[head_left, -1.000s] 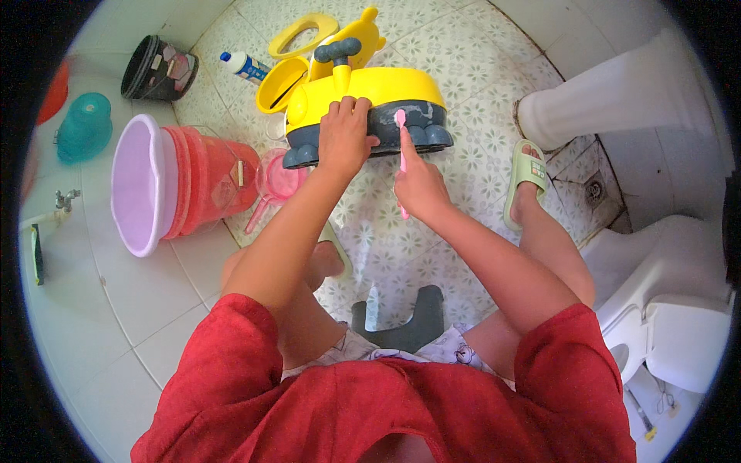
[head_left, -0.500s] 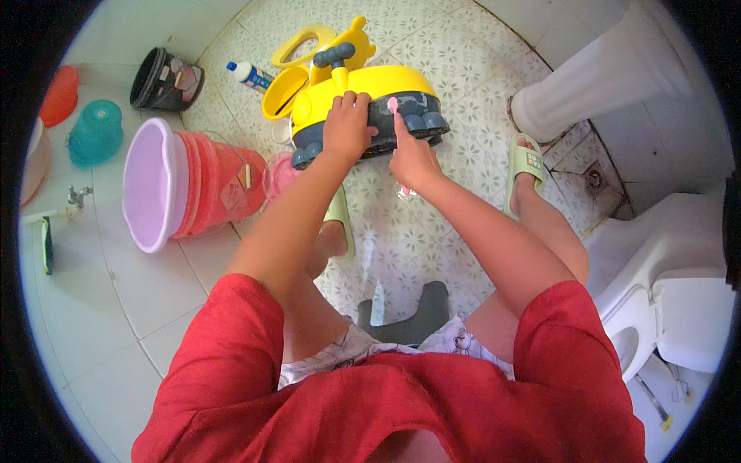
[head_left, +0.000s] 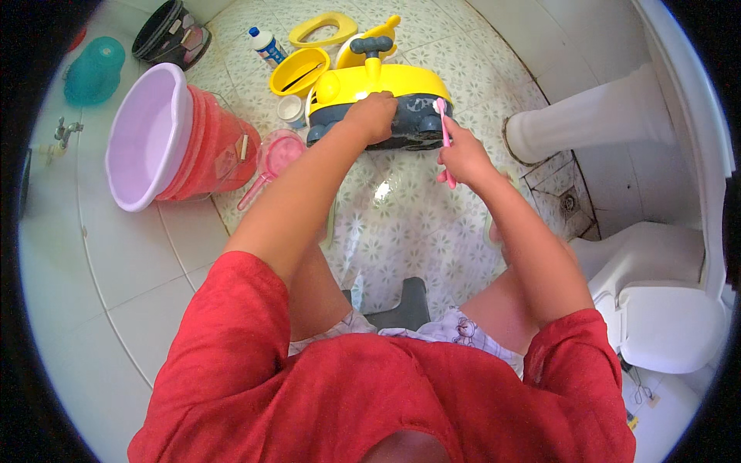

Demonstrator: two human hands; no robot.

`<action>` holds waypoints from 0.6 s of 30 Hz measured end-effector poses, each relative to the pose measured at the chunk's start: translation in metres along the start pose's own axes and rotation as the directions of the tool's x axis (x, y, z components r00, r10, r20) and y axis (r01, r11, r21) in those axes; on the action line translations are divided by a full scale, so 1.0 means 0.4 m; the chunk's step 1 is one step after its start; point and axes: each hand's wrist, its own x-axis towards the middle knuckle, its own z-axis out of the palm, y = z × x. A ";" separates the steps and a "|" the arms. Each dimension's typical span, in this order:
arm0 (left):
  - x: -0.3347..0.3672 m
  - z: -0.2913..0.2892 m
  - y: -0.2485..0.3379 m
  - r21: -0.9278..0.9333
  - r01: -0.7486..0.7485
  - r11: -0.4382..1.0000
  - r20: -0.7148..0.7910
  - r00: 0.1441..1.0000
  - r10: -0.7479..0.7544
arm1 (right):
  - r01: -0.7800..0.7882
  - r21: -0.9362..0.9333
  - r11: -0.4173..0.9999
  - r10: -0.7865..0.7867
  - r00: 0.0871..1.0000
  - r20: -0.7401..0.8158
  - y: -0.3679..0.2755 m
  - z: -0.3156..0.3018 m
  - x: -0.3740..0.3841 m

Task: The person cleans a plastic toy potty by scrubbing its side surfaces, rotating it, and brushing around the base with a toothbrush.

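A child's ride-on potty (head_left: 417,81), yellow on top and dark grey below, lies tipped on the tiled floor in front of me, with its wheels toward me. My left hand (head_left: 375,116) is curled over its grey lower side and holds it. A pink toothbrush (head_left: 445,135) is gripped in my right hand (head_left: 465,157), its index finger laid along the handle. The brush's head touches the grey side near the right end, where whitish foam or wetness shows. Grey handlebars (head_left: 371,46) stick up behind the yellow body.
Beyond the potty lie a yellow bowl (head_left: 287,76), a yellow seat ring (head_left: 332,27) and a white-and-blue bottle (head_left: 270,51). A small jar (head_left: 291,110), a pink dipper (head_left: 282,154), a red bucket (head_left: 220,147) and a lilac basin (head_left: 127,158) are left. A pedestal (head_left: 571,119) and toilet (head_left: 664,320) stand right.
My right hand and the toothbrush have moved right along the grey side to its right end. My left hand still holds the potty. The view has shifted a little.
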 end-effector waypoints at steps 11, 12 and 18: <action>-0.005 -0.004 0.051 0.142 0.067 0.988 0.121 0.989 -0.085 | -0.087 0.011 0.996 0.087 0.996 0.010 0.104 0.040 0.078; -0.017 0.004 0.053 0.145 0.066 0.987 0.125 0.989 -0.085 | -0.077 -0.031 0.997 0.077 0.997 -0.008 0.099 0.046 0.079; -0.037 0.035 0.053 0.258 0.025 0.966 0.088 0.995 -0.049 | -0.072 -0.114 0.991 0.059 0.991 -0.119 0.109 0.067 0.126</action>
